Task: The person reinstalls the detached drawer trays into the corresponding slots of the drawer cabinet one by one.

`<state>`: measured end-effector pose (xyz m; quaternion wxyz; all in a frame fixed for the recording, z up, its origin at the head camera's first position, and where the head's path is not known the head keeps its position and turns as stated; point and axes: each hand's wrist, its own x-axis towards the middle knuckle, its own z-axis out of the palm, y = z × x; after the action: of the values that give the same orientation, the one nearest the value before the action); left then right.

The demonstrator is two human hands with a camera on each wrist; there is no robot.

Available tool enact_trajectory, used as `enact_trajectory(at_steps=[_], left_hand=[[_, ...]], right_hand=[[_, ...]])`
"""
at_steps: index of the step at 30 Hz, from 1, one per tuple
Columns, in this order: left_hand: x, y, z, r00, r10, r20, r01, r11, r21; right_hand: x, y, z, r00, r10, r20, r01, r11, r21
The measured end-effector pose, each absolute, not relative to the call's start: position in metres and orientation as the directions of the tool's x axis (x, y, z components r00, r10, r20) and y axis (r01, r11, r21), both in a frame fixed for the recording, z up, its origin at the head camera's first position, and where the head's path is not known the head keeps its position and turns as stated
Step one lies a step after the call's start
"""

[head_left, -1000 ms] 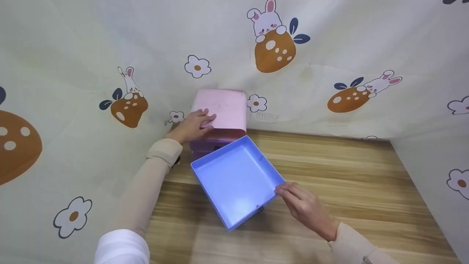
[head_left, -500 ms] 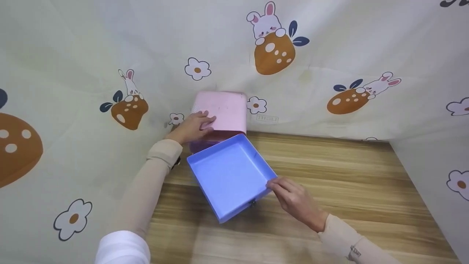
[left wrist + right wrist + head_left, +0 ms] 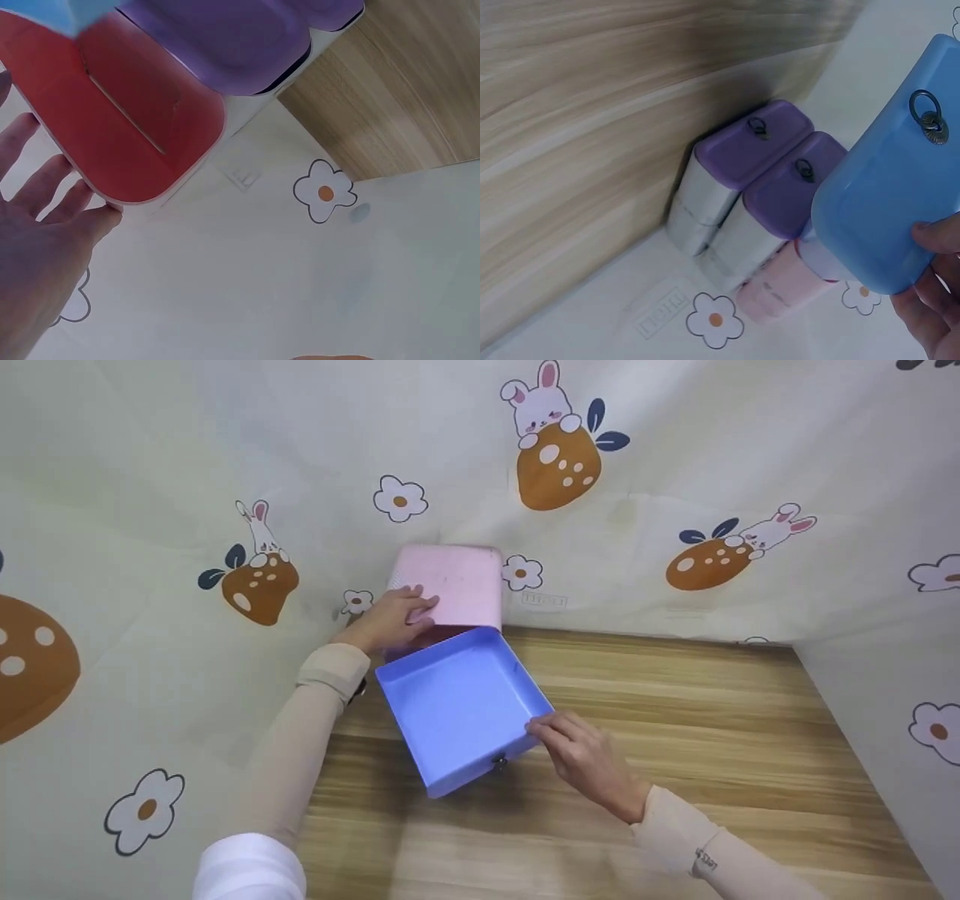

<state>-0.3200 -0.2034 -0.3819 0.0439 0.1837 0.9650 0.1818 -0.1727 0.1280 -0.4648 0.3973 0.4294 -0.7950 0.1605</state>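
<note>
A blue drawer (image 3: 461, 712) with a metal ring handle (image 3: 931, 124) on its front is tilted, its back corner at the open top slot of a small drawer cabinet. My right hand (image 3: 589, 765) pinches the drawer's front right corner, thumb on the front face. The cabinet's pink top section (image 3: 450, 581) has a red inside (image 3: 154, 112), seen in the left wrist view. My left hand (image 3: 386, 619) rests on the pink top near its front left edge, fingers extended. Whether the drawer's back edge is inside the slot is hard to tell.
Two purple drawers (image 3: 757, 142) with ring pulls sit shut below the slot. The cabinet stands on a wood-grain surface (image 3: 675, 720) against pale cloth walls (image 3: 637, 457) printed with rabbits and flowers, close to the left corner.
My right hand has moved left and away from me with the blue drawer, bringing its back corner up to the pink section. My left hand has stayed on the cabinet top.
</note>
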Motion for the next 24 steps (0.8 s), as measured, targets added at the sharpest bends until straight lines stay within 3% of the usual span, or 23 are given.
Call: enact_trajectory(at_steps=[24], left_hand=[[-0.323, -0.203, -0.381, -0.913, 0.408, -0.008, 0.384, 0.866, 0.319]], right_hand=[[-0.174, 0.070, -0.438, -0.317, -0.589, 0.743, -0.707, 0.669, 0.229]])
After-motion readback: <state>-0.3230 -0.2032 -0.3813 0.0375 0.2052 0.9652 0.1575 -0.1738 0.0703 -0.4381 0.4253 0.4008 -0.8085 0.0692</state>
